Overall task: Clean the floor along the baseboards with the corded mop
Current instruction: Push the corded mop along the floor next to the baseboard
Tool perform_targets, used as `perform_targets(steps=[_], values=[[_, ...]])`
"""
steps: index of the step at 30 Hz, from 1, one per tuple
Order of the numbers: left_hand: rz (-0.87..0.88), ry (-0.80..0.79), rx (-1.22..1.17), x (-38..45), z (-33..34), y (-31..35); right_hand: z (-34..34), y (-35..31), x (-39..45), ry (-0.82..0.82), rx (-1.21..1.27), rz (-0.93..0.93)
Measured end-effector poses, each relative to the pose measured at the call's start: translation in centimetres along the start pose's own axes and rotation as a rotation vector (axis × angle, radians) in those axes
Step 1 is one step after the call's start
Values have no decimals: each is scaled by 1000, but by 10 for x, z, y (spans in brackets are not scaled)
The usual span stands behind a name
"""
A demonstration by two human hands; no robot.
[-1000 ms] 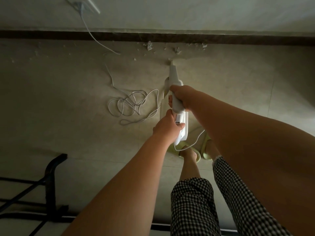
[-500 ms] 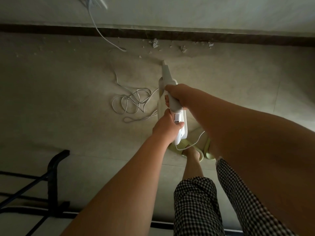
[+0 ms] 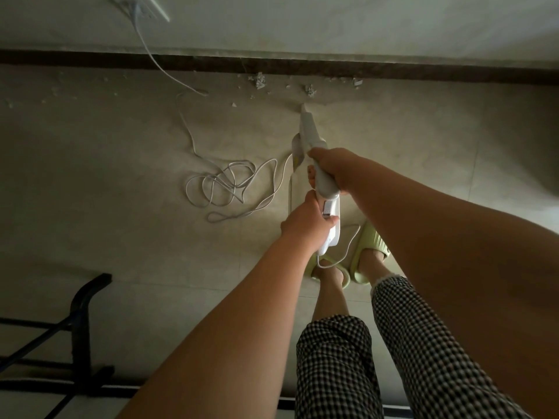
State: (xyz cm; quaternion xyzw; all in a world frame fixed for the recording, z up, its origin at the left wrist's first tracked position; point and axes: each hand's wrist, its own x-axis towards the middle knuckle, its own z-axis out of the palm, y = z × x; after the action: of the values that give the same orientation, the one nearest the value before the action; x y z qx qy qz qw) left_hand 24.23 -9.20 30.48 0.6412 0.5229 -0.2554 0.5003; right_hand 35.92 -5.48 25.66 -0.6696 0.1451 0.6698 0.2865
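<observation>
I hold a white corded mop (image 3: 308, 133) that points away from me toward the dark baseboard (image 3: 302, 65). My right hand (image 3: 334, 166) grips the upper handle. Just behind it, my left hand (image 3: 305, 220) grips the rear of the handle. The mop's far end (image 3: 303, 108) rests on the tiled floor a short way from the baseboard. Grey debris bits (image 3: 260, 80) lie along the baseboard just beyond it. Its white cord (image 3: 230, 186) lies in loose loops on the floor to the left.
The cord rises to a wall socket (image 3: 142, 9) at the top left. A black metal frame (image 3: 81, 316) stands at the lower left. My feet in pale green slippers (image 3: 370, 252) stand under the handle.
The mop's far end pulled back from the baseboard, then pushed forward toward it again. Both hands kept their grip.
</observation>
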Motion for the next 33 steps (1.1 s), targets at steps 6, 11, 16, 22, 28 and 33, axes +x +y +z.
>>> perform_targets(steps=[6, 11, 16, 22, 28, 33], values=[[19, -12, 56, 8, 6, 24, -25, -12, -4, 15, 47, 11], [25, -23, 41, 12, 15, 44, -47, -19, -8, 30, 55, 1], [38, -41, 55, 15, 27, 67, -75, -26, -7, 37, 60, 24], [59, -52, 65, 21, 38, 96, -106, -36, -10, 50, 54, 41], [70, -76, 93, 26, 51, 122, -137, -44, -14, 80, 94, 43], [75, -108, 104, 30, 66, 145, -167, -47, -14, 87, 105, 47]])
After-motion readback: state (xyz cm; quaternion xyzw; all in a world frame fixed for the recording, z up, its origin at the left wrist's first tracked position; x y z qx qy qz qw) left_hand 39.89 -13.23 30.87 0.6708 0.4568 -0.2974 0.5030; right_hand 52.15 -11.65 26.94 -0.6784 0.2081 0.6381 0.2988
